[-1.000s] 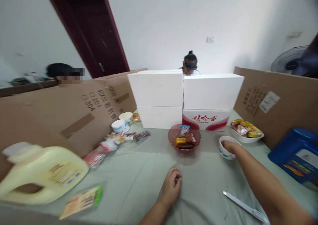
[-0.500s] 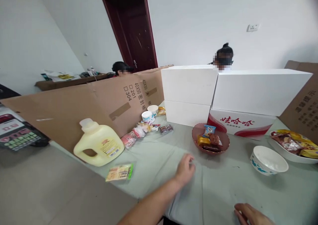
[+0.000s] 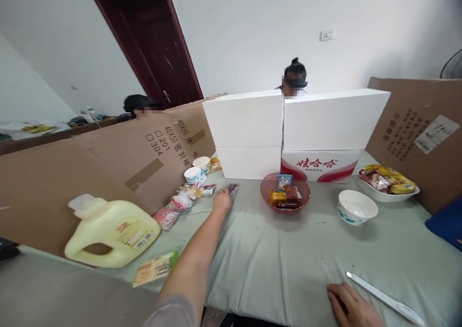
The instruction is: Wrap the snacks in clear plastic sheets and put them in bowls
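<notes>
My left hand (image 3: 221, 201) is stretched far out over the pale green cloth and its fingers touch a small dark snack packet (image 3: 232, 189) near the white boxes. I cannot tell whether the fingers grip it. A row of wrapped snacks (image 3: 180, 202) lies just left of that hand. My right hand (image 3: 352, 305) rests on the cloth at the near edge, fingers loosely apart, holding nothing. A white pen-like stick (image 3: 384, 299) lies just right of it. A reddish bowl (image 3: 285, 195) holds several wrapped snacks. An empty white bowl (image 3: 356, 206) stands to its right.
White boxes (image 3: 288, 129) are stacked at the back, with cardboard walls (image 3: 101, 173) left and right. A yellow jug (image 3: 111, 229) and a flat packet (image 3: 154, 269) lie at the left. Two paper cups (image 3: 197, 172), a snack tray (image 3: 388, 185) and a blue container (image 3: 447, 223) stand around. Two other people sit behind the barriers.
My left hand has reached forward and left from the middle of the cloth to the dark snack packet. My right hand stays at the near edge. The view has swung right.
</notes>
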Demonstrator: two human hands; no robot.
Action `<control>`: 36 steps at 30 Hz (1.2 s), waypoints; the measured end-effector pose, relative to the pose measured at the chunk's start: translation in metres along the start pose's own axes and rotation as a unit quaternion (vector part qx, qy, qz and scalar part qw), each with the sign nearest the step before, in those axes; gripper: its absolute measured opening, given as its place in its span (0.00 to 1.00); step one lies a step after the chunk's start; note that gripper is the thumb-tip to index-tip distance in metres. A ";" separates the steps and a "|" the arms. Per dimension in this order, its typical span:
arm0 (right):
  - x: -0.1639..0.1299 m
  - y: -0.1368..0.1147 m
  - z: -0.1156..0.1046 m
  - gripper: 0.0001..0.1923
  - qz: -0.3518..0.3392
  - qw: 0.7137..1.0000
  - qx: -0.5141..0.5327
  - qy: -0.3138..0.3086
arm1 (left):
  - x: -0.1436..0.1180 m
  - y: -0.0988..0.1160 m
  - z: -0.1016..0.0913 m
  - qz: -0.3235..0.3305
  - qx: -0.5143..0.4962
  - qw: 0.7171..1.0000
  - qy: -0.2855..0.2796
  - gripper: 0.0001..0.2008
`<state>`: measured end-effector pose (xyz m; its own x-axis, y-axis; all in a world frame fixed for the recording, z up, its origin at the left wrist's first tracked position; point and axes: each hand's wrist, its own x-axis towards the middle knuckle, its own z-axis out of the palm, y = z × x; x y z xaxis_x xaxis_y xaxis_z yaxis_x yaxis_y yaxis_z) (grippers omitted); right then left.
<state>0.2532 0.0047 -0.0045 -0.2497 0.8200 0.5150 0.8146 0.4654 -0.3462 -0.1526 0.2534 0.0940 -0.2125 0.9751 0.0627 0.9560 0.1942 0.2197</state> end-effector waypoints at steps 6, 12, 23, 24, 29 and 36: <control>0.001 -0.008 -0.002 0.10 0.031 0.999 -0.017 -0.028 | -0.089 0.041 0.010 0.108 -0.007 0.991 -0.084 0.15; 0.005 -0.013 -0.007 0.10 0.043 0.998 -0.027 -0.037 | -0.171 0.071 0.028 0.208 -0.276 0.916 -0.203 0.14; 0.000 -0.001 -0.033 0.11 0.108 0.992 -0.058 0.025 | -0.219 0.095 0.075 0.250 -0.272 0.926 0.075 0.11; -0.003 0.007 -0.036 0.11 0.130 0.986 -0.093 0.042 | -0.222 0.092 0.075 0.270 -0.283 0.917 0.083 0.10; 0.007 0.024 -0.037 0.12 0.154 0.976 -0.151 0.019 | -0.227 0.091 0.071 0.344 -0.291 0.890 0.069 0.06; 0.074 -0.060 -0.005 0.12 0.018 0.992 -0.040 -0.117 | -0.225 0.091 0.076 0.277 -0.344 0.897 0.036 0.12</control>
<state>0.1880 0.0353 0.0580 -0.3275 0.8945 0.3042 0.8615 0.4150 -0.2927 -0.0026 0.0596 0.0260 0.2200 0.8879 0.4040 0.5737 -0.4527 0.6826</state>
